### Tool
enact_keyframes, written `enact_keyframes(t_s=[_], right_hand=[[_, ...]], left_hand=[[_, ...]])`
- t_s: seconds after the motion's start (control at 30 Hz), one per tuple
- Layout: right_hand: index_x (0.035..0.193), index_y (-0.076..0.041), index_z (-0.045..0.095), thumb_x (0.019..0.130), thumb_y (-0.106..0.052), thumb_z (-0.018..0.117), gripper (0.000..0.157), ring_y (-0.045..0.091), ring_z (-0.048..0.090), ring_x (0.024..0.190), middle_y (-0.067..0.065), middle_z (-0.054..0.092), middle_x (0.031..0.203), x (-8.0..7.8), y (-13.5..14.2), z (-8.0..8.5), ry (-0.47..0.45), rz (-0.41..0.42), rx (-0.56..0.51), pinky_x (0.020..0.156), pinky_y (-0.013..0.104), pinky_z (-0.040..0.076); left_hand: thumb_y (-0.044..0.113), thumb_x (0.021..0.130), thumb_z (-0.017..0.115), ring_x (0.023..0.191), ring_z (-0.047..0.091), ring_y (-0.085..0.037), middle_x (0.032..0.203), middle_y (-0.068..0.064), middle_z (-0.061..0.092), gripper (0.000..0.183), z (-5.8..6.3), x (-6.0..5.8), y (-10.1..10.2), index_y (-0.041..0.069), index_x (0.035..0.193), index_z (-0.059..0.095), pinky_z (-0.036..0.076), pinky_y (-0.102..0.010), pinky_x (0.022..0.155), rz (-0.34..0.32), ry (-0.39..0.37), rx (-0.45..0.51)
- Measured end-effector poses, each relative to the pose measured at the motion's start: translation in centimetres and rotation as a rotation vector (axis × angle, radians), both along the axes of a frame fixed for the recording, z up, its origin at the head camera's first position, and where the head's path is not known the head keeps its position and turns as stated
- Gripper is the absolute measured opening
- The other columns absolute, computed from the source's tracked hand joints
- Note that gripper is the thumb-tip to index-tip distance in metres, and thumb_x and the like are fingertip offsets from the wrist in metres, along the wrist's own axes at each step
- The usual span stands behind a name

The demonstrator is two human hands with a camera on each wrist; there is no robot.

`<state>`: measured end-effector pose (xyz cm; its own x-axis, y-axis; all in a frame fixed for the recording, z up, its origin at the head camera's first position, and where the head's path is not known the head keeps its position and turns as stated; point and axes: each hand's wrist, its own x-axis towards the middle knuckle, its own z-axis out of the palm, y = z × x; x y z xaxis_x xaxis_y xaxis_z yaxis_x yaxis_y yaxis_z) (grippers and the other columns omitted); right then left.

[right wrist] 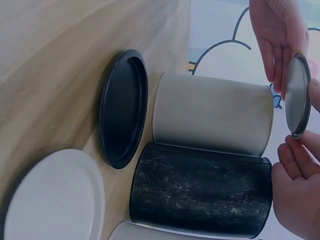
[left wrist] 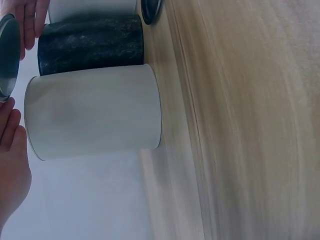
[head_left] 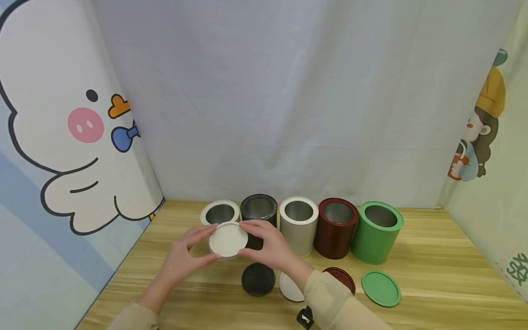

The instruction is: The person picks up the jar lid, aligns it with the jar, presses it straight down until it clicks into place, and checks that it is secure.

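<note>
Both hands hold one round white lid [head_left: 228, 239] by its rim, tilted up above the table. My left hand [head_left: 181, 259] pinches its left side between thumb and fingers. On the opposite side, my right hand [head_left: 270, 245] grips the rim the same way. Just behind the lid stands an open white can [left wrist: 92, 112], partly covered by the lid and hands in the head view. In the right wrist view the lid's grey underside [right wrist: 296, 97] shows beside the can's open end. A black can [right wrist: 200, 192] stands right beside the white one.
To the right, another whitish can [head_left: 300, 233], a dark red can [head_left: 335, 233] and a green can [head_left: 375, 236] stand open in the row. Before them lie a black lid [head_left: 258, 279], white lid [head_left: 290, 288], dark red lid [head_left: 342, 278] and green lid [head_left: 381, 288]. A curtain [head_left: 288, 114] hangs behind.
</note>
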<state>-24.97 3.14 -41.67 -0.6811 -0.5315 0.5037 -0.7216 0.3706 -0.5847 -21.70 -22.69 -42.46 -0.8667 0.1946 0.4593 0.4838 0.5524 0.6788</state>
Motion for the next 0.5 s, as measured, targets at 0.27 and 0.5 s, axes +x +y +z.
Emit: enact_keyframes(t_s=[0.27, 0.5], right_hand=[[0.136, -0.004, 0.060, 0.082, -0.022, 0.083, 0.062, 0.031, 0.050, 0.128, 0.011, 0.057, 0.138, -0.5, -0.4, 0.3, -0.021, -0.011, 0.007, 0.104, 0.048, 0.043], [0.138, -0.002, 0.058, 0.084, -0.022, 0.081, 0.062, 0.032, 0.049, 0.129, 0.012, 0.055, 0.140, -1.0, -0.8, 0.8, -0.018, -0.019, 0.022, 0.105, 0.048, 0.043]], left_hand=[[0.025, 0.075, 0.088, 0.130, 0.048, -0.036, 0.138, -0.006, 0.059, 0.065, 0.3, -0.3, -0.2, 0.014, 0.134, 0.064, 0.037, -0.065, 0.103, 0.013, -0.023, -0.002], [0.023, 0.077, 0.088, 0.132, 0.045, -0.037, 0.139, -0.008, 0.058, 0.065, 0.5, -1.2, -0.5, 0.013, 0.136, 0.063, 0.035, -0.066, 0.104, 0.006, -0.038, 0.015]])
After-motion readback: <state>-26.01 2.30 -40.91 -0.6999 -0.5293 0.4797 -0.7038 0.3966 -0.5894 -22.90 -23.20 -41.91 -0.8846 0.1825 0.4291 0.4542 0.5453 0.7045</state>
